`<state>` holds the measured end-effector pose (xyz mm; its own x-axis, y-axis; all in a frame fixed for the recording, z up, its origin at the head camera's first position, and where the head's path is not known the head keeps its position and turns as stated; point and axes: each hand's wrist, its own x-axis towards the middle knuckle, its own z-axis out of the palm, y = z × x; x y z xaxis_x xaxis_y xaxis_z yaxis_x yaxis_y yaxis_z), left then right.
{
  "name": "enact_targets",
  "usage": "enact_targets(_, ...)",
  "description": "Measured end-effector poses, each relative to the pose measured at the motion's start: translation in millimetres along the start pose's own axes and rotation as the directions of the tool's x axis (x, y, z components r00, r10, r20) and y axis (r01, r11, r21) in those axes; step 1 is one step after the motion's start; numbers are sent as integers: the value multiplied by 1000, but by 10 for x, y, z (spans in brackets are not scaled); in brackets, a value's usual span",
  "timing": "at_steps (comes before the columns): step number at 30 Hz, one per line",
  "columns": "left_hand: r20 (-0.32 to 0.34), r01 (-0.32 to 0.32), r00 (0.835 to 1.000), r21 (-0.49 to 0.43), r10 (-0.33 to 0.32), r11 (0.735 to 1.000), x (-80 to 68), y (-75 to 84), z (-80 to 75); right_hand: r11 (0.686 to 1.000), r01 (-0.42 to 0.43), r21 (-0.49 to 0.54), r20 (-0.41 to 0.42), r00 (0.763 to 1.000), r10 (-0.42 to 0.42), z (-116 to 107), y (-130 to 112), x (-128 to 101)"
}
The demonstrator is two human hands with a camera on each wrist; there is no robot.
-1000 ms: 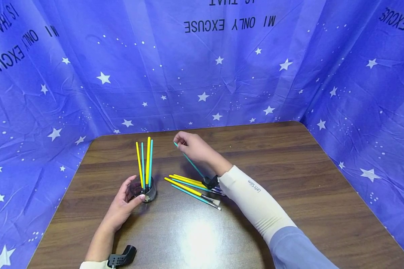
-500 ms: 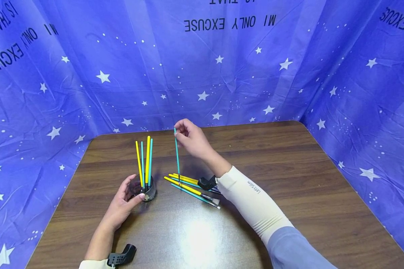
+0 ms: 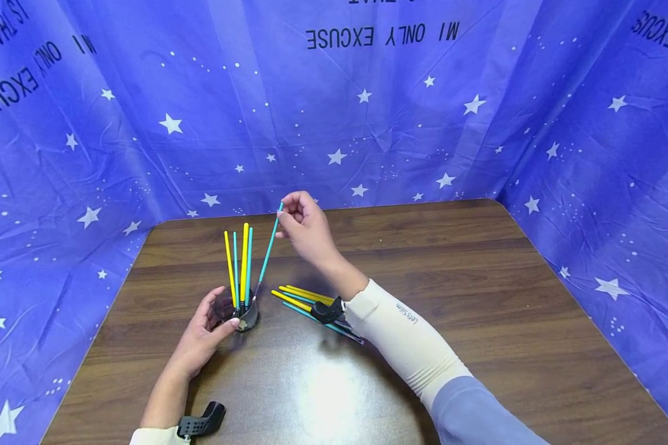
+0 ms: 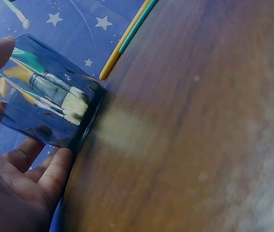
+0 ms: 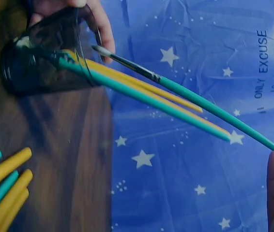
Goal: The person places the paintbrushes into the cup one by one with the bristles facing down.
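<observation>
A dark see-through glass cup (image 3: pixel 248 320) stands on the table with several yellow and teal paintbrushes (image 4: pixel 62 96) in it, bristles down. My left hand (image 3: pixel 201 340) holds it from the left, thumb in front and fingers round the far side. Up and to the right, my right hand (image 3: pixel 307 232) pinches a thin teal paintbrush (image 3: pixel 269 250) near the end of its handle. That brush slants down with its bristle tip at the cup's rim; in the right wrist view the tip (image 5: pixel 98 49) is beside the mouth. I cannot tell whether it is inside.
Several more yellow and teal paintbrushes (image 3: pixel 292 301) lie in a loose bunch right of the cup, partly under the right wrist's black camera (image 3: pixel 327 311). The wooden table (image 3: pixel 451 272) is backed by a blue star-printed curtain (image 3: pixel 389 123).
The right hand has lifted the teal paintbrush from above the bunch, swung it upright and carried it left to the cup's rim. The left hand and cup have stayed in place.
</observation>
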<state>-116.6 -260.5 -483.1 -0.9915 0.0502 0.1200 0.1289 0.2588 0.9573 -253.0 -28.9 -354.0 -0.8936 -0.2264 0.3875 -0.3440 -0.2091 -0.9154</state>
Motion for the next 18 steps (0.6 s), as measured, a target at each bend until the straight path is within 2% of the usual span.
enact_targets(6, 3, 7, 1000, 0, -7, 1000, 11, 19, 7, 1000, 12, 21, -5, 1000, -12, 145, 73, -71)
enact_targets(18, -9, 1, 1000, -15, -2, 1000, -6, 19, -2, 997, -66, -44, 43, 997, 68, 379, 381, -265)
